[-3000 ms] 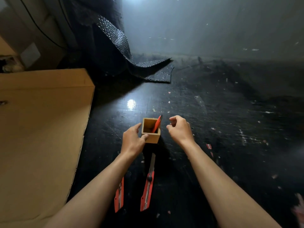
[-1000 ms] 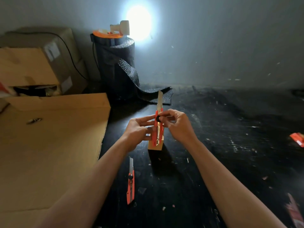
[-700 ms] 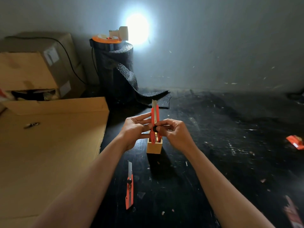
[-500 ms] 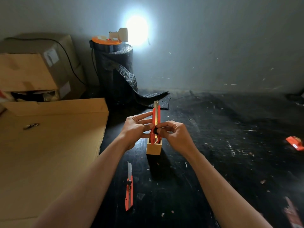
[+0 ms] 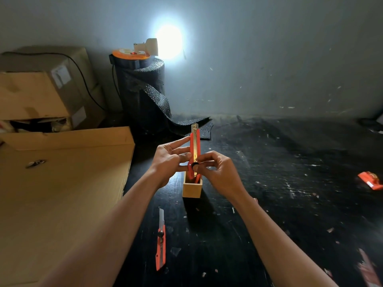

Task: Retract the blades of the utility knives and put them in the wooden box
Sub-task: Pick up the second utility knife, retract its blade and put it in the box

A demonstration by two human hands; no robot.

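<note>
One knife (image 5: 196, 177) inside wooden box (image 5: 192, 189).

Utility knives: three counted. One held upright (image 5: 195, 150), one lying on the desk with blade extended (image 5: 160, 243), one apparently already inside the wooden box (image 5: 198, 177), partly hidden. Wooden box (image 5: 192, 189): one. Cardboard boxes: two, stacked (image 5: 41, 88). Hands: two.

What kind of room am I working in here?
Probably a storeroom or rough workshop: stacked cardboard boxes on the left, a roll of black textured matting against a bare wall, and a scuffed, debris-strewn black surface.
</note>
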